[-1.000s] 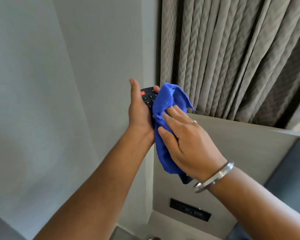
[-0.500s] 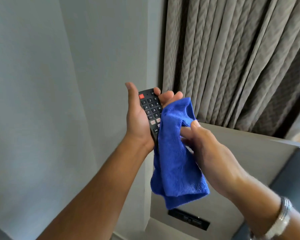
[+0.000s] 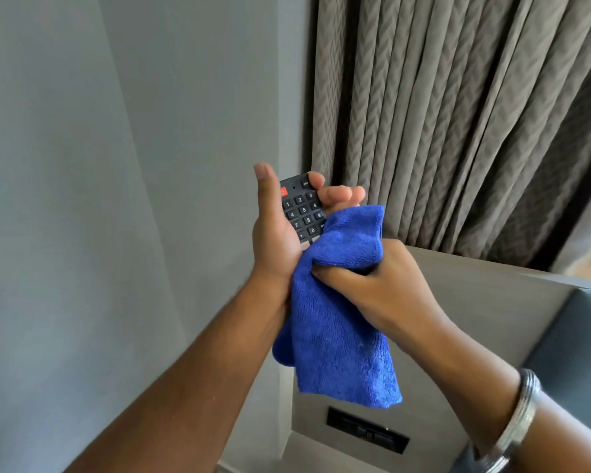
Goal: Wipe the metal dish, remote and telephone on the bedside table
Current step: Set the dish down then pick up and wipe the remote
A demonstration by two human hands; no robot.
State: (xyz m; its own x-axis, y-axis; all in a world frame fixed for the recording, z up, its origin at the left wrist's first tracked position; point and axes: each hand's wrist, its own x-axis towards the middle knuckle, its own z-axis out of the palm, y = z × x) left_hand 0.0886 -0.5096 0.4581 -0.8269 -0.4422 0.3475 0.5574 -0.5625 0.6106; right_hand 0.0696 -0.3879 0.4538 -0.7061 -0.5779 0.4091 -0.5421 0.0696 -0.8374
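A black remote [image 3: 302, 208] with number keys and a red power button is held upright in my left hand [image 3: 275, 233], thumb along its left edge and fingers curled over its top right. My right hand [image 3: 376, 285] is shut on a bunched blue microfibre cloth [image 3: 335, 312], pressed against the lower half of the remote, which the cloth hides. The cloth's loose end hangs down below both hands. The metal dish, the telephone and the bedside table top are out of view.
A grey wall [image 3: 82, 199] fills the left. Pleated taupe curtains [image 3: 458, 114] hang behind the hands. A beige headboard panel [image 3: 492, 302] with a dark switch plate [image 3: 367, 433] lies below right, next to a dark padded section [image 3: 574, 353].
My right hand turned from flat fingers on the cloth to a fist bunching it, and slid down the remote. The top keys and power button, covered a second ago, now show.
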